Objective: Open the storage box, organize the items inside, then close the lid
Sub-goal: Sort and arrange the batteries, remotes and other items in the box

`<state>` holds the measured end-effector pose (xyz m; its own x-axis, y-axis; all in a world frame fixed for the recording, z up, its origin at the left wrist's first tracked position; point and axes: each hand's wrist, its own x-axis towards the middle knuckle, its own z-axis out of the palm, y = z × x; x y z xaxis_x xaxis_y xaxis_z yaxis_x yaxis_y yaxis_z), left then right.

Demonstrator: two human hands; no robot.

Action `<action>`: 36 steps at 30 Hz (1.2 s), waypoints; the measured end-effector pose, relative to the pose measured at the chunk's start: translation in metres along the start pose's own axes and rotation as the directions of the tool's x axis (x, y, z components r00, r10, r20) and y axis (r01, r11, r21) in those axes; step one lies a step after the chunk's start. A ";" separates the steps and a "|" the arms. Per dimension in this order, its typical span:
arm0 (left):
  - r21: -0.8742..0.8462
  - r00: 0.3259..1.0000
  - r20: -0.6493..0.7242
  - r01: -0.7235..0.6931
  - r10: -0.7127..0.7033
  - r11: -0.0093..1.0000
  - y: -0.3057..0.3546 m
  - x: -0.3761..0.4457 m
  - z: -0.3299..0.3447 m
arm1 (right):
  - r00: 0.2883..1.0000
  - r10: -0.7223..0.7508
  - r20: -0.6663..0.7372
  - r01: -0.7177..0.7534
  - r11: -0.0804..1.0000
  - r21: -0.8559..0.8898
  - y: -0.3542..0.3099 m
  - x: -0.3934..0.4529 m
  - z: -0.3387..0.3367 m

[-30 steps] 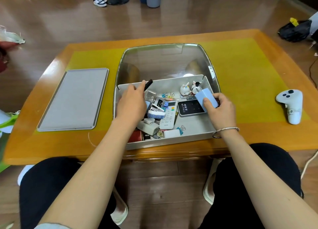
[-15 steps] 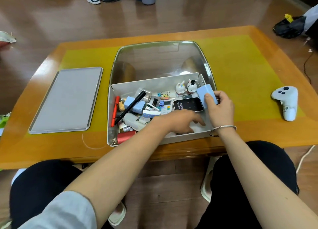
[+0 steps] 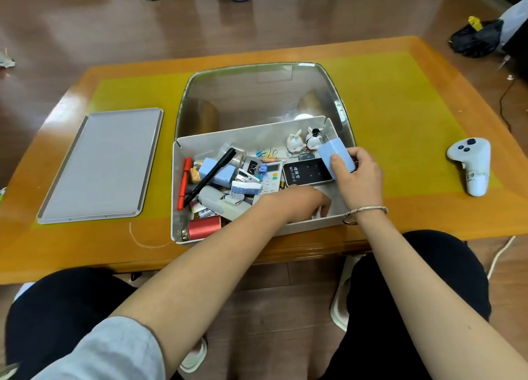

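Note:
The white storage box (image 3: 176,162) stands open on the table, its clear lid (image 3: 257,94) raised behind it. Inside lie a black marker (image 3: 211,174), a red pen (image 3: 184,182), a red cylinder (image 3: 204,227), a white remote (image 3: 270,179), a black Wi-Fi device (image 3: 307,172), two rabbit figurines (image 3: 295,144) and several clips. My right hand (image 3: 360,177) grips a light blue box (image 3: 338,154) over the box's far right corner. My left hand (image 3: 303,204) reaches across into the near right corner, fingers curled down onto the floor; whatever lies under them is hidden.
A flat grey tray (image 3: 103,162) lies on the yellow mat to the left of the box. A white hand controller (image 3: 471,162) sits at the table's right. The table's front edge runs just below the box, above my knees.
My left hand has let go of the black marker at the left side and crossed to the box's near right corner. My right hand keeps holding the blue box in about the same place.

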<state>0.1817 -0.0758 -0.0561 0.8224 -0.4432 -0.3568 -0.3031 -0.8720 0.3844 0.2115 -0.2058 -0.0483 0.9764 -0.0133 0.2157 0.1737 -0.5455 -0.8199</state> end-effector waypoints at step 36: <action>-0.356 0.313 -0.704 0.622 -0.638 0.698 -0.057 -0.131 0.018 | 0.999 -0.042 0.029 0.044 0.996 -0.078 -0.022 -0.027 0.030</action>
<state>0.0824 0.0280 -0.0463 0.7895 0.5640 0.2423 0.4713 -0.8098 0.3493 0.1847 -0.1679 -0.0519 0.9717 0.0339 0.2339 0.2056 -0.6090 -0.7660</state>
